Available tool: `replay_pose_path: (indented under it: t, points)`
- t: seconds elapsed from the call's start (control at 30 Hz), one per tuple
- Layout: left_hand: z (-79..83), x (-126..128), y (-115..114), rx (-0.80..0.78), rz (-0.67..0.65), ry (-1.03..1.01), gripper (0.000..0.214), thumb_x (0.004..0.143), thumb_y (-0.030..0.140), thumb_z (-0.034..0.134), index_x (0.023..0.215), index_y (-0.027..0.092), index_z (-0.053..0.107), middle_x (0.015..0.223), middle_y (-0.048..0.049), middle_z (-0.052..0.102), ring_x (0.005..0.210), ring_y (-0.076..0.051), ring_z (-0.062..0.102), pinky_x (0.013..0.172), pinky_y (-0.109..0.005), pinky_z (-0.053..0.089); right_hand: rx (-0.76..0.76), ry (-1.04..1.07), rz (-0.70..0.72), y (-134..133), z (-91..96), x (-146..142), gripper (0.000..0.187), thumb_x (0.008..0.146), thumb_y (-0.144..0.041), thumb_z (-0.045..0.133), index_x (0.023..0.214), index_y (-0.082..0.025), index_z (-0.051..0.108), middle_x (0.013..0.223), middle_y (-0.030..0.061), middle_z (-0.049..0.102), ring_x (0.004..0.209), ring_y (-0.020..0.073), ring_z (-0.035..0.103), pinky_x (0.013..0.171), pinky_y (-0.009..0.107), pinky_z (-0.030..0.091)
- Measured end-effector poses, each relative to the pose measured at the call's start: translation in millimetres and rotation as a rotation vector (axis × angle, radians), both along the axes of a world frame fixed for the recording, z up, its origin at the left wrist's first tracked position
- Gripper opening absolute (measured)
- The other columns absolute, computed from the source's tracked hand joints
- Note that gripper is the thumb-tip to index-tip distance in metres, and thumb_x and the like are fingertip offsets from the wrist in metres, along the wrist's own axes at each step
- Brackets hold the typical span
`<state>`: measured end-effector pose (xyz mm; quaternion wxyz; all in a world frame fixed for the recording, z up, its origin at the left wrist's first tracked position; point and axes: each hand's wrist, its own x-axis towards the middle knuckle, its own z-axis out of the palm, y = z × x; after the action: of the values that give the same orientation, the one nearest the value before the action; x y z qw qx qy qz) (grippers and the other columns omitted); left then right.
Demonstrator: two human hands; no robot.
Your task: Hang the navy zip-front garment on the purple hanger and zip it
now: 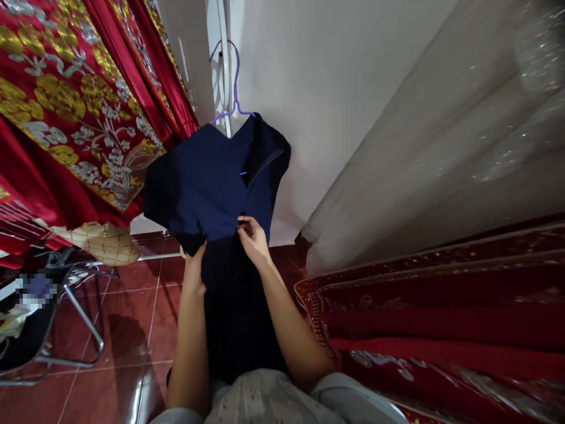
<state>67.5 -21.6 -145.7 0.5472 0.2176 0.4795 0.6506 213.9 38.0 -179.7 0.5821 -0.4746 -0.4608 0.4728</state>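
A dark navy garment (207, 182) hangs on a purple hanger (236, 88) hooked by the white wall. Its lower part drapes down between my arms. My left hand (194, 268) grips the cloth from below at the left, fingers tucked under the fabric. My right hand (252, 238) pinches the front of the garment near its middle, fingers closed on the cloth.
Red curtains with gold and silver embroidery (66, 100) hang at the left. A sheer white curtain (441, 147) hangs at the right above red patterned fabric (441, 330). A metal-framed chair (66, 318) stands on the red tiled floor (128, 330) at the lower left.
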Motion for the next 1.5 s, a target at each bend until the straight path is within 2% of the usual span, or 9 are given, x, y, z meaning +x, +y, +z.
replay_pose_path:
  t: [0.23,0.33,0.43,0.5,0.73,0.97,1.27,1.37,1.5]
  points:
    - [5.6,-11,-13,-0.115,-0.127,0.052,0.044,0.075,0.029,0.083,0.117,0.019,0.071,0.118,-0.0104,0.075,0.119,-0.032,0.069,0.105,-0.045,0.057,-0.005,0.061,-0.054,-11,5.1,-3,0.022,0.076,-0.037,0.058,0.091,-0.020,0.058,0.066,-0.0043,0.051,0.056,0.0104,0.044,0.055,0.023,0.034]
    - [9.2,-23,-8,-0.017,0.120,0.261,0.046,0.079,0.032,0.081,0.121,0.020,0.066,0.128,-0.0115,0.069,0.124,-0.030,0.065,0.114,-0.046,0.048,0.011,0.087,-0.049,-18,15.2,9,0.017,0.079,-0.037,0.057,0.082,-0.020,0.057,0.061,-0.0045,0.051,0.054,0.0099,0.043,0.054,0.023,0.034]
    - [12.5,-25,-6,0.294,0.444,0.647,0.050,0.086,0.029,0.075,0.131,0.021,0.055,0.143,-0.0120,0.056,0.136,-0.025,0.054,0.121,-0.044,0.039,0.040,0.130,0.002,-24,29.2,18,0.021,0.080,-0.035,0.054,0.065,-0.020,0.052,0.053,-0.0040,0.048,0.049,0.0088,0.040,0.051,0.024,0.030]
    - [13.6,-16,-8,0.440,0.536,0.828,0.051,0.089,0.027,0.072,0.135,0.022,0.051,0.147,-0.0121,0.050,0.138,-0.024,0.050,0.121,-0.042,0.037,0.047,0.137,0.037,-27,39.6,18,0.025,0.078,-0.032,0.053,0.057,-0.020,0.050,0.049,-0.0042,0.044,0.047,0.0081,0.037,0.049,0.024,0.027]
    - [5.3,37,-10,0.487,-0.135,0.895,0.022,0.099,0.024,0.055,0.120,0.019,0.061,0.110,-0.0077,0.070,0.105,-0.020,0.067,0.097,-0.032,0.051,0.019,0.076,0.282,-42,64.7,8,0.022,0.075,-0.031,0.053,0.059,-0.018,0.059,0.045,-0.0041,0.047,0.045,0.0081,0.039,0.050,0.024,0.028]
    - [2.2,51,-1,0.492,-0.042,0.955,0.011,0.094,0.019,0.053,0.086,0.018,0.061,0.080,-0.0021,0.065,0.077,-0.017,0.064,0.077,-0.026,0.048,-0.003,0.120,0.236,-29,70.3,11,0.021,0.073,-0.030,0.055,0.059,-0.017,0.062,0.043,-0.0036,0.047,0.040,0.0067,0.035,0.044,0.022,0.023]
    - [-35.4,75,20,0.429,-0.153,1.114,0.009,0.087,0.014,0.056,0.081,0.021,0.056,0.072,-0.0008,0.056,0.069,-0.018,0.057,0.071,-0.027,0.043,0.143,0.318,0.063,67,185.8,21,0.030,0.092,-0.023,0.053,0.063,-0.016,0.054,0.048,-0.0052,0.046,0.036,0.0016,0.028,0.037,0.017,0.014]
    - [-23.2,72,32,0.460,-0.238,1.107,0.008,0.089,0.014,0.057,0.084,0.019,0.062,0.075,-0.0033,0.062,0.070,-0.019,0.060,0.072,-0.028,0.046,0.244,0.290,0.063,61,190.0,16,0.033,0.095,-0.030,0.055,0.064,-0.017,0.053,0.048,-0.0061,0.047,0.036,0.0010,0.031,0.038,0.016,0.017]
    - [39.8,58,50,0.652,-0.188,1.006,0.017,0.096,0.022,0.061,0.111,0.019,0.067,0.104,-0.0090,0.070,0.093,-0.020,0.067,0.085,-0.029,0.051,0.317,0.239,0.060,41,177.4,16,0.029,0.091,-0.024,0.053,0.064,-0.017,0.057,0.047,-0.0050,0.050,0.036,0.0020,0.037,0.038,0.016,0.020]
